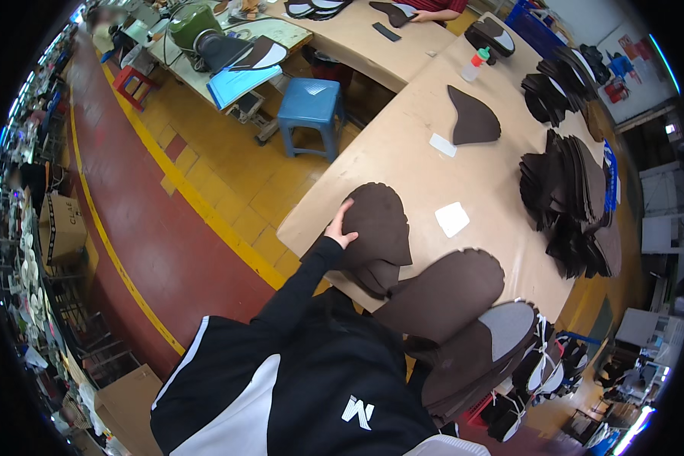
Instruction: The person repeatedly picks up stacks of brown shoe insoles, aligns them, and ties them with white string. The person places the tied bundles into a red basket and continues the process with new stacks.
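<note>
My left hand grips the left edge of a dark brown, flat cut piece with a notched rounded top, like a shoe upper part. Its thumb lies on the piece's surface; some of the fingers are hidden. More brown material shows under the lower end. Beside it, a larger brown piece with a notched rounded end lies across the table's near edge. Closer to my body, a stack of brown pieces with a grey patch on top sticks out past the edge. My right hand does not show.
On the tan table lie white paper slips, a single brown piece, a small bottle and piles of dark pieces. A blue stool stands left of it. Across the table, another person's hand touches a piece.
</note>
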The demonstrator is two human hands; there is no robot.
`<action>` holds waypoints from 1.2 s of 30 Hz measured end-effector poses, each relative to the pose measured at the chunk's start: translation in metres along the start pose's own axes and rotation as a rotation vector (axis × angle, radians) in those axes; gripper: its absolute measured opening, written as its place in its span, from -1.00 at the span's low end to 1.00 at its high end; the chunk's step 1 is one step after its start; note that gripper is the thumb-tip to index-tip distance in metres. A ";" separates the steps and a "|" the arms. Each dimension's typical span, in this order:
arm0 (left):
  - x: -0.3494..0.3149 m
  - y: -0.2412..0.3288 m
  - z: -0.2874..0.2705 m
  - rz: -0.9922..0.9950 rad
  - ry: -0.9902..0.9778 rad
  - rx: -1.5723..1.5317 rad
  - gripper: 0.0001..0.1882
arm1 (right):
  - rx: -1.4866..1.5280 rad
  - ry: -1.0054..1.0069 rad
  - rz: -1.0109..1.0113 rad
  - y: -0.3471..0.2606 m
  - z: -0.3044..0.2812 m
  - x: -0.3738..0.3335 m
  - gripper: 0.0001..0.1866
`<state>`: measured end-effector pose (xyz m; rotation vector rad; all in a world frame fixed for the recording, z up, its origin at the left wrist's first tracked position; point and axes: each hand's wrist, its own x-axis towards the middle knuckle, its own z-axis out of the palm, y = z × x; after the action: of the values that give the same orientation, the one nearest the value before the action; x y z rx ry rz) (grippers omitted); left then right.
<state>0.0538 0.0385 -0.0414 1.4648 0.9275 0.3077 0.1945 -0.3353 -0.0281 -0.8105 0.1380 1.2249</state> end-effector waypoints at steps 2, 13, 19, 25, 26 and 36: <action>-0.001 -0.003 -0.018 0.087 -0.103 -0.334 -0.10 | -0.045 -0.054 -0.010 -0.009 0.008 0.017 -0.21; 0.021 -0.045 -0.055 -0.722 -0.501 -0.789 -0.15 | -0.796 0.256 0.036 0.014 0.093 0.165 -0.38; -0.018 -0.009 -0.045 -0.160 -0.387 -0.306 -0.17 | -0.933 0.207 -0.151 0.007 0.121 0.143 -0.35; -0.042 0.050 -0.061 0.345 -0.465 -0.183 -0.45 | -1.001 -0.234 -0.657 -0.029 0.167 0.122 -0.04; -0.037 0.058 -0.061 0.431 -0.443 -0.120 -0.47 | -0.988 -0.170 -0.570 -0.031 0.166 0.122 -0.07; -0.019 0.059 -0.054 0.563 -0.203 0.250 -0.11 | -0.988 -0.088 -0.487 -0.010 0.186 0.134 0.03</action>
<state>0.0252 0.0713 0.0282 1.9398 0.3838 0.4534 0.1926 -0.1168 0.0428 -1.5206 -0.7567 0.8138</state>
